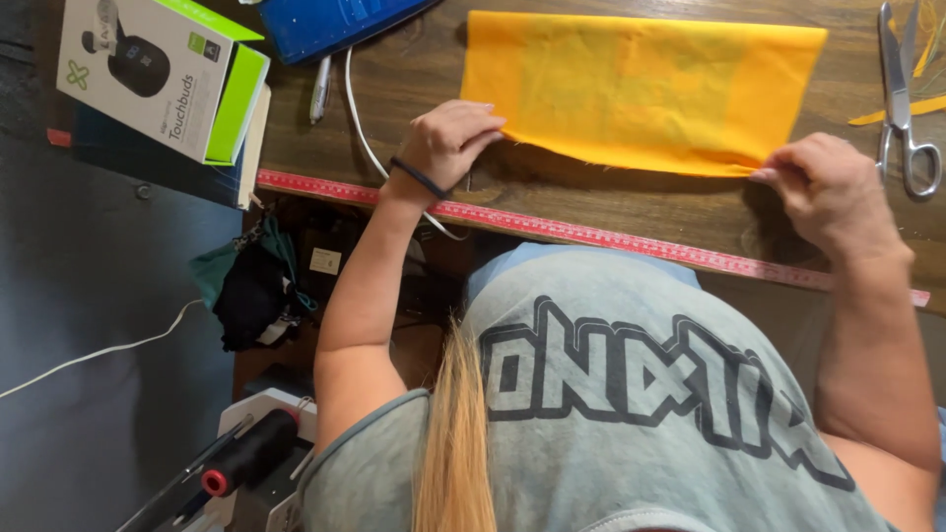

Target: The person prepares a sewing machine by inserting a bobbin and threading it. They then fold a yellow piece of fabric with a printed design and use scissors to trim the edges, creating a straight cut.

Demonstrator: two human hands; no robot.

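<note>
Grey shirt fills the foreground, and beyond it the left hand and right hand each pinch the near edge of yellow cloth lying on the wooden table, scissors nearby.

Bare wood left open between cloth and tape measure, right side blocked by scissors, left edge crowded by box, cable, pen

Bright, even indoor light, warm in tone. Soft shadows under the hands on the counter. Sharp throughout, slight stretching at the edges.
</note>
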